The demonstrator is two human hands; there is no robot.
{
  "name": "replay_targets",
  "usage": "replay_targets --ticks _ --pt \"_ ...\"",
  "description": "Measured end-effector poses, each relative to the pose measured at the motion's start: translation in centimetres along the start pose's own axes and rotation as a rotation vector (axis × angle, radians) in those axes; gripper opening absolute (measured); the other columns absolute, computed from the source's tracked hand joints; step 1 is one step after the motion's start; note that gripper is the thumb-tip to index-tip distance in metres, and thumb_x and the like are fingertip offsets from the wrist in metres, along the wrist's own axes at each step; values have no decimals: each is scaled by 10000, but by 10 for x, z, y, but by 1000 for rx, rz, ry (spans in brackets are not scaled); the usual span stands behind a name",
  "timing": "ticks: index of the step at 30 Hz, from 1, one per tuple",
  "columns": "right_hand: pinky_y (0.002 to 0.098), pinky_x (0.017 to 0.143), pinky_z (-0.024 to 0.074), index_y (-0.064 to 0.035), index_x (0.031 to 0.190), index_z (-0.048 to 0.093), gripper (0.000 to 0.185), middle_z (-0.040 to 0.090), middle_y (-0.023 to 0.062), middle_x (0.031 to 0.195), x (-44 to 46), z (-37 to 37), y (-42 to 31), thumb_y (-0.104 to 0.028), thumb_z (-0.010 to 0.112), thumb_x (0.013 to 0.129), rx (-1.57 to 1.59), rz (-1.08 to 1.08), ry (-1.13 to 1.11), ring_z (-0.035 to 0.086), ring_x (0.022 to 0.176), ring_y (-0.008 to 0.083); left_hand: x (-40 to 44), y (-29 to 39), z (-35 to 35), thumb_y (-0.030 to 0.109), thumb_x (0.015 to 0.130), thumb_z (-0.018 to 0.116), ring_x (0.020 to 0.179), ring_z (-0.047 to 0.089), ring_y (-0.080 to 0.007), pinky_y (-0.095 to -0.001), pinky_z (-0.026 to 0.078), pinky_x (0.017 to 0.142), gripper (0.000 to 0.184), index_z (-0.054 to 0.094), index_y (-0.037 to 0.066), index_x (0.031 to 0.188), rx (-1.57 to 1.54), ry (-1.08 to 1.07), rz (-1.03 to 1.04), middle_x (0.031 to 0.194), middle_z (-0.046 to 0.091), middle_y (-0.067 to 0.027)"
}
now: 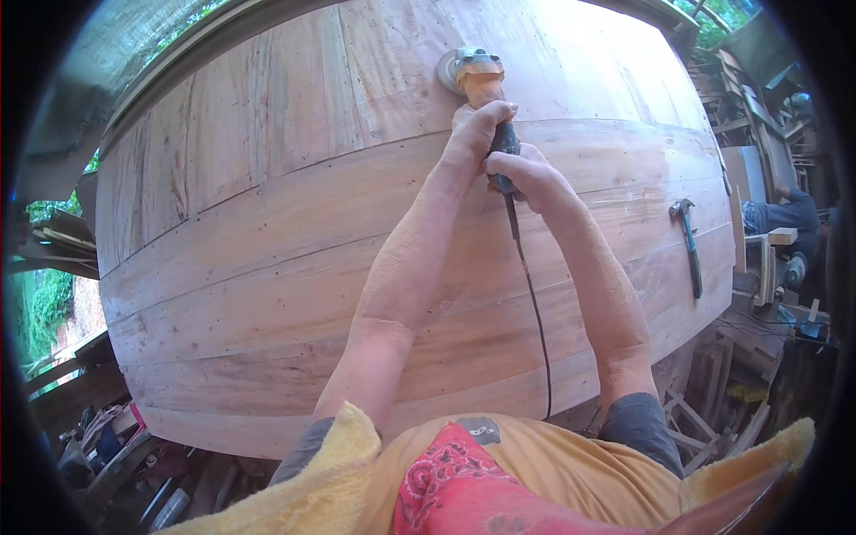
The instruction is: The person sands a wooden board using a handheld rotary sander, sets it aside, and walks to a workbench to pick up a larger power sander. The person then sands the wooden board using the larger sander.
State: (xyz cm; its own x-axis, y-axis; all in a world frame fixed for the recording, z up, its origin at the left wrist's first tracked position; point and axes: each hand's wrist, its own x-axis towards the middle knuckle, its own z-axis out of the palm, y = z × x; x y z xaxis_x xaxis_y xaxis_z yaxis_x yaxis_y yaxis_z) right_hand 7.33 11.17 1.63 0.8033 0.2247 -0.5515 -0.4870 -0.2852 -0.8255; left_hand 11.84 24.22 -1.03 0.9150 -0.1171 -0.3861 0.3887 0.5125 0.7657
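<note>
Both my hands are closed around an angle grinder (482,78) with an orange body and a metal head. Its round disc (447,73) lies at the head's left side, at the surface of a large wooden panel (339,259); whether it touches the wood I cannot tell. My left hand (477,132) wraps the front of the body, just behind the head. Lower down, my right hand (526,173) grips the dark rear handle. A black power cord (532,299) runs from the handle toward me across the boards. Dust coats both forearms.
A claw hammer (687,248) with a green-black handle rests on the panel at the right. Beyond the right edge, a person (789,217) in dark clothes is near wooden pieces (783,236). Scrap timber (62,250) and assorted tools (102,437) crowd the left side.
</note>
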Motion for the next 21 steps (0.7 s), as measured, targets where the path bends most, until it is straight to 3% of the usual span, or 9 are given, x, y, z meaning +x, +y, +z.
replay_targets --ticks 4,11,16,21 --pt "275 522 379 -72 1024 676 338 649 25 816 14 -13 -12 -313 742 796 -44 33 -22 653 699 134 18 1 1 188 810 806 616 588 -153 -352 486 547 262 668 12 949 -23 57 11 806 630 -56" --pt "266 540 415 -65 1012 667 349 649 41 837 39 30 -36 -304 762 776 -53 5 -47 656 707 141 29 30 -40 185 840 773 572 652 -205 -376 560 515 294 629 -30 978 -70 192 62 779 648 -96" --pt "275 529 430 -51 1007 665 337 635 39 812 43 56 -19 -275 767 777 -70 3 -123 622 673 129 2 30 -68 173 846 765 567 655 -216 -382 569 517 268 638 -24 976 -92 133 95 766 648 -98" --pt "259 505 384 -38 1017 671 330 650 40 803 -16 34 6 -284 726 805 48 -68 -19 635 676 126 -10 -7 -33 217 839 794 622 643 -194 -373 561 574 278 645 15 957 -1 4 51 795 631 -64"
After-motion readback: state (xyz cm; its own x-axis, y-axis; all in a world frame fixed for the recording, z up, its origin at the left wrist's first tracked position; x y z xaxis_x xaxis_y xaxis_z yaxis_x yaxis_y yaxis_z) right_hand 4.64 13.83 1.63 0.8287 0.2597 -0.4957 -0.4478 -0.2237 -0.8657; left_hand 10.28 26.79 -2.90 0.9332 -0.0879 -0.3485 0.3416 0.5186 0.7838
